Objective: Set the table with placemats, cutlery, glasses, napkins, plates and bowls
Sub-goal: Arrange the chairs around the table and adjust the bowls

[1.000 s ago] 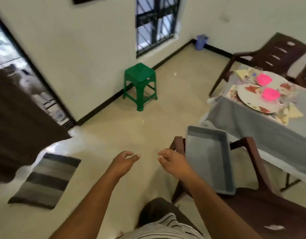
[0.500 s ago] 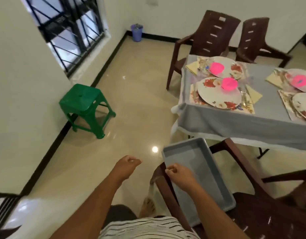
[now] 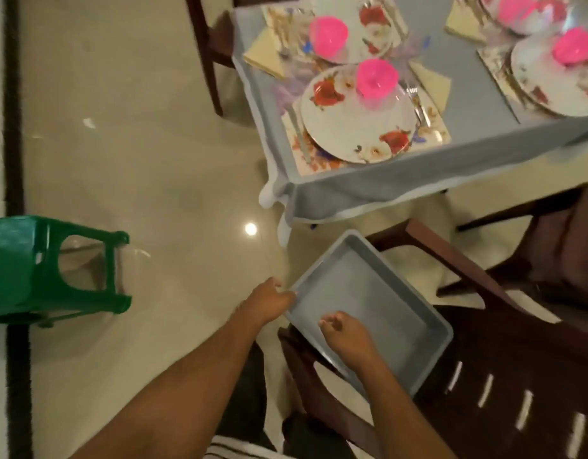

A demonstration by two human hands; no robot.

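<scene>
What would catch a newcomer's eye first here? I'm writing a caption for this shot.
The bright pink bowls on floral plates, on the grey-clothed table at upper right. Next, the grey tray on the brown chair, with the left hand at its corner and the right hand over it. A green stool stands far left.

The floor (image 3: 160,180) is glossy polished tile. Beside it, a matt grey plastic tray (image 3: 385,293) sits on a smooth dark-brown plastic chair (image 3: 504,376). Beyond the tray, grey cloth (image 3: 378,187) drapes the table under glazed floral plates (image 3: 345,127).
</scene>
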